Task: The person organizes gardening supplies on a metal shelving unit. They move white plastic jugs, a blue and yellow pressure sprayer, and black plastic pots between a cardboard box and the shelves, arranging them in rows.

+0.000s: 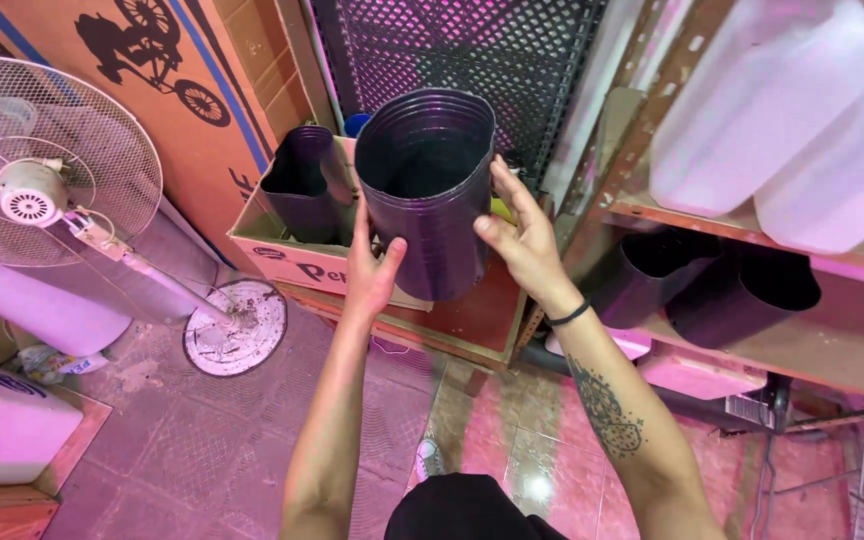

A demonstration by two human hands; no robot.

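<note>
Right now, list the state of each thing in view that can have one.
Stack of black pots: nested, upright, empty on top, held in the air.
Left hand: gripping the stack's side.
Right hand: gripping the other side.
Cardboard box: open, dark pots inside.
Pedestal fan: leaning over.
Shelf pots: lying on their sides.
White jugs: on the shelf.

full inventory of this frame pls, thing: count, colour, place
nested pot stack: one stack, black, held up at centre
cardboard box: one, tan, on the low shelf behind the stack
pots in box: one bunch, black, upright in the box
pots on shelf: two bunches, black, lying on the right shelf
jugs: two in full view, white, upper right shelf
fan: one, white, standing at left
left hand: one, on the stack's left side
right hand: one, on its right side
</note>
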